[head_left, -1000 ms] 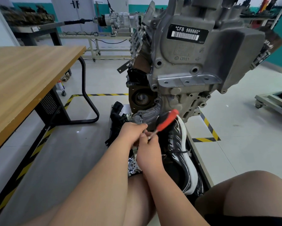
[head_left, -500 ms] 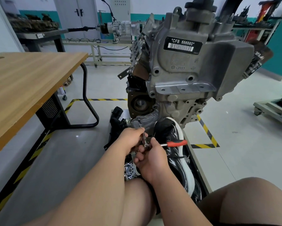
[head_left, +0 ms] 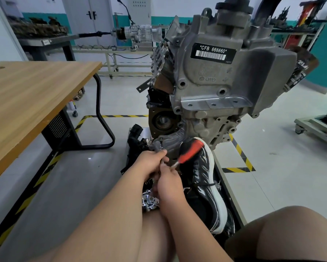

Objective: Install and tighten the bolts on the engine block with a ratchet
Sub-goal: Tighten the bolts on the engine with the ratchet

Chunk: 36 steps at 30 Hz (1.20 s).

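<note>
Right hand (head_left: 168, 181) grip pinching red-handled ratchet (head_left: 189, 153) shaft, low on engine block (head_left: 215, 87); left hand (head_left: 149, 163) grip curling round its head, bolt probably hidden beneath. Tightening midway; remaining bolts unclear.

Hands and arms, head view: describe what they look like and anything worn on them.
The left hand and right hand are bare: no gloves, rings or watch visible. The left forearm and right forearm are bare too, with no sleeve in view.
</note>
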Motion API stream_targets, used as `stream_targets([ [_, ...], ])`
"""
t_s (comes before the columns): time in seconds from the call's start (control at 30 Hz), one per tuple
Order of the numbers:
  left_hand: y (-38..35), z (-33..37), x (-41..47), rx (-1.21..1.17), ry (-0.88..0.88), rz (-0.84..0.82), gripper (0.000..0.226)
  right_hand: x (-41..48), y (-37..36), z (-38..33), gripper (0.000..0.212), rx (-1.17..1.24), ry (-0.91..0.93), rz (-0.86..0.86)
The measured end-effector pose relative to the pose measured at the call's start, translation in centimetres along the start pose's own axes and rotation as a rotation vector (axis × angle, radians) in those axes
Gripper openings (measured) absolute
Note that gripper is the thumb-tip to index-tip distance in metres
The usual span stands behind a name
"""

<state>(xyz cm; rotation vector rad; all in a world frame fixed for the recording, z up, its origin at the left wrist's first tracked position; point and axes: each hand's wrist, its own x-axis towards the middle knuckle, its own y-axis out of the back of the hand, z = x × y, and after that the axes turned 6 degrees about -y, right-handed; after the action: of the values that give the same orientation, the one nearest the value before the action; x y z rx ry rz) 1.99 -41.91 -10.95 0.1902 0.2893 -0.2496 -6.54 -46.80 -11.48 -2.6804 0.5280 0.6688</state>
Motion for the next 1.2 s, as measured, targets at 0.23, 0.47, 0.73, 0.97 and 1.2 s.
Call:
stream_targets([
  [0.23,-0.1,0.1,0.0,-0.059,-0.006,-0.059,0.033,-0.2,1.7,-0.8,0.045,0.562,-0.267,-0.296],
  [0.47,-0.2,-0.4,0.8,-0.02,-0.078,-0.026,0.041,-0.4,0.8,0.6,0.036,-0.369,0.268,0.079],
  [0.73,0.3,-0.4,0.6,-0.041,-0.04,-0.026,0.03,-0.3,-0.2,0.4,0.023,0.141,0.042,-0.044],
  [0.97,0.4,-0.6,0.4,-0.136,0.023,-0.127,0.034,-0.3,0.9,0.1,0.047,0.713,-0.267,-0.334],
  [1.2,-0.6,-0.9,1.0,-0.045,-0.053,0.001,0.036,0.1,0.9,0.9,0.021,-0.148,0.22,0.144],
])
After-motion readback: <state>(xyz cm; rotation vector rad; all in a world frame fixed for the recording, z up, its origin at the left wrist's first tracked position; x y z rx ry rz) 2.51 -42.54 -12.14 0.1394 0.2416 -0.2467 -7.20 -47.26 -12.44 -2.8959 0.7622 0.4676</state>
